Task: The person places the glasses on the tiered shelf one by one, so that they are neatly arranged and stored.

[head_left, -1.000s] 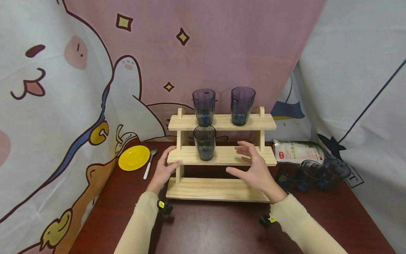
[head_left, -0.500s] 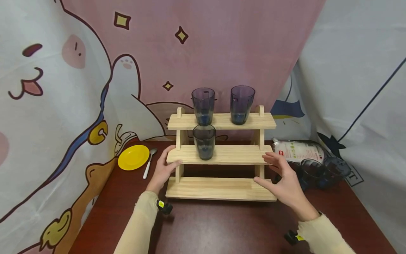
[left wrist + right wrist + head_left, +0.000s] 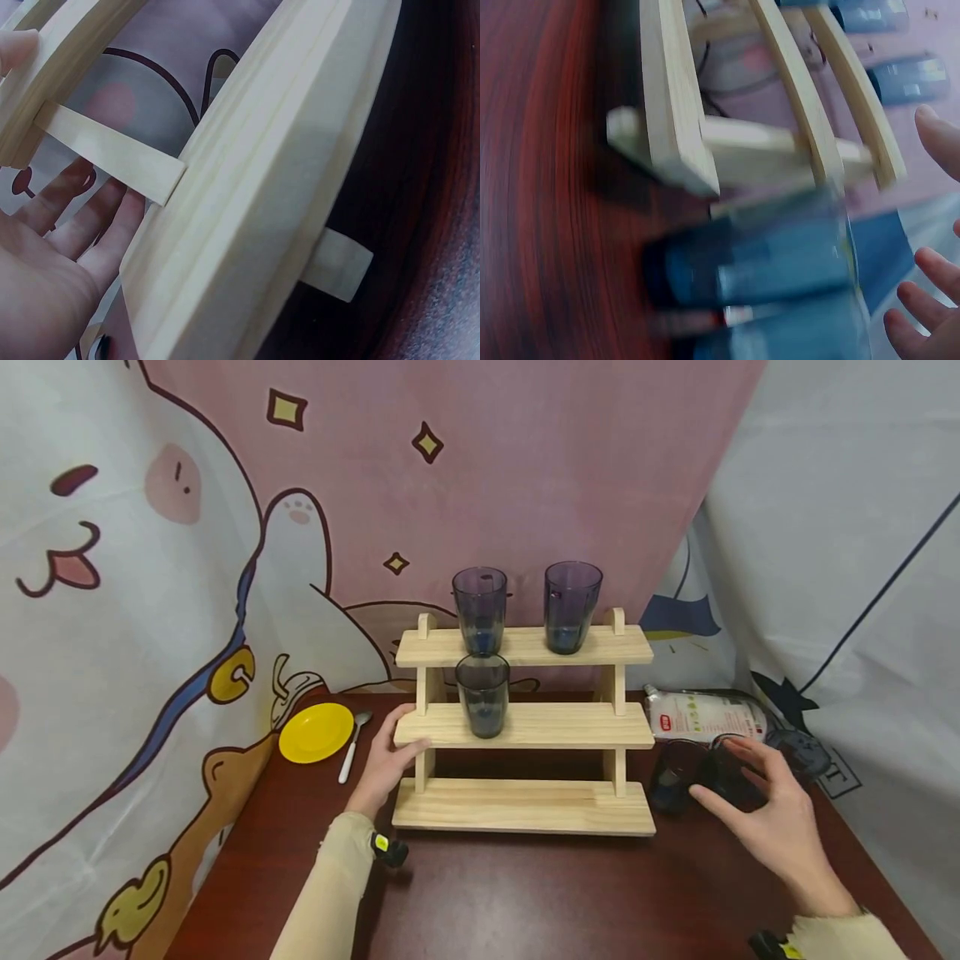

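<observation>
A three-tier wooden display rack (image 3: 555,727) stands on the table. My left hand (image 3: 387,760) grips the left end of its middle shelf, thumb in front and the other fingers behind. Two purplish drinking glasses (image 3: 572,610) stand upright on the top shelf, and one grey-tinted glass (image 3: 483,702) is on the left part of the middle shelf. To the right of the rack, my right hand (image 3: 776,818) hovers at a row of dark glasses (image 3: 675,781), thumb and fingers spread apart. In the right wrist view, two bluish glasses (image 3: 757,259) sit in front of the spread fingers.
A yellow plate (image 3: 317,733) and a white-handled spoon (image 3: 351,752) lie left of the rack. Behind the right-hand glasses lies a white printed packet (image 3: 705,717). Printed cloth (image 3: 570,468) hangs at the back and both sides of the dark red table (image 3: 540,893).
My right hand has moved from in front of the middle shelf, rightward past the rack, to the row of glasses. The left hand has stayed on the shelf end.
</observation>
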